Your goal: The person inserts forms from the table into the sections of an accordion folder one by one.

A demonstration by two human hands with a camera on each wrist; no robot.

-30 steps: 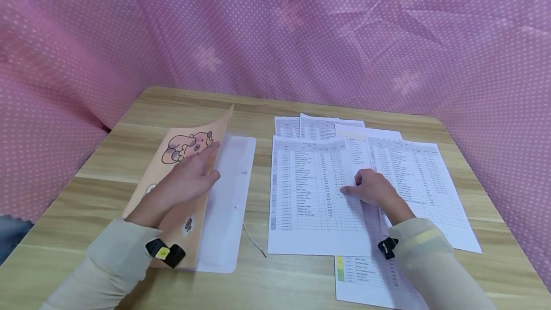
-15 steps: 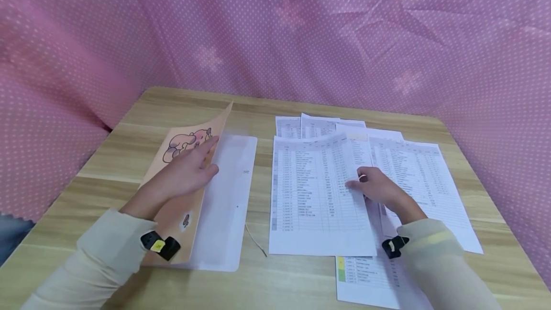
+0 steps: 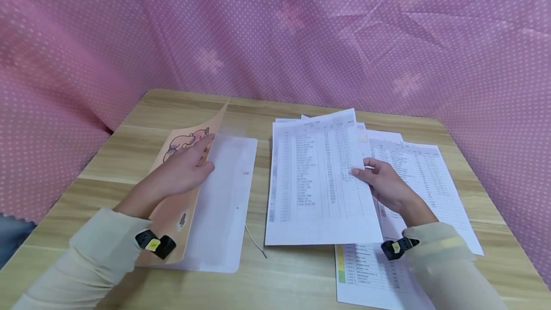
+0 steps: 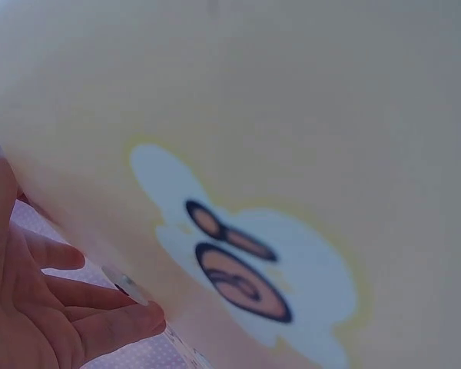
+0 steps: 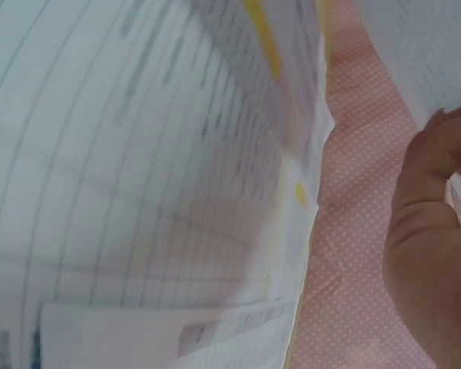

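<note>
1. Paper first: the right hand (image 3: pixel 385 183) pinches the top printed sheet (image 3: pixel 320 181) at its right edge, thumb on top and fingers beneath, so that side stands clear of the other printed pages (image 3: pixel 413 176) spread on the wooden table (image 3: pixel 301 276).
2. Left hand (image 3: pixel 182 173) lies flat with straight fingers against the orange folder cover (image 3: pixel 181 147), propping it up at a tilt; it grips nothing. The clear white pocket (image 3: pixel 224 195) beneath lies exposed, just left of the lifted sheet.
3. Judgement: a good lift takes one sheet only. The right wrist view shows several edges bunched near the thumb, so it seems wise to check that nothing clings underneath before carrying it across.
4. A light pinch should avoid creasing the sheet; its near edge rests on the pile, so a fast pull could drag the pages below out of place.
5. The cover needs to stand wide enough for the sheet to slide onto the pocket flat, with its long edge along the fold.
6. A thin stray strand (image 3: pixel 255 241) lies on the table between folder and papers; better to pass above it.
</note>
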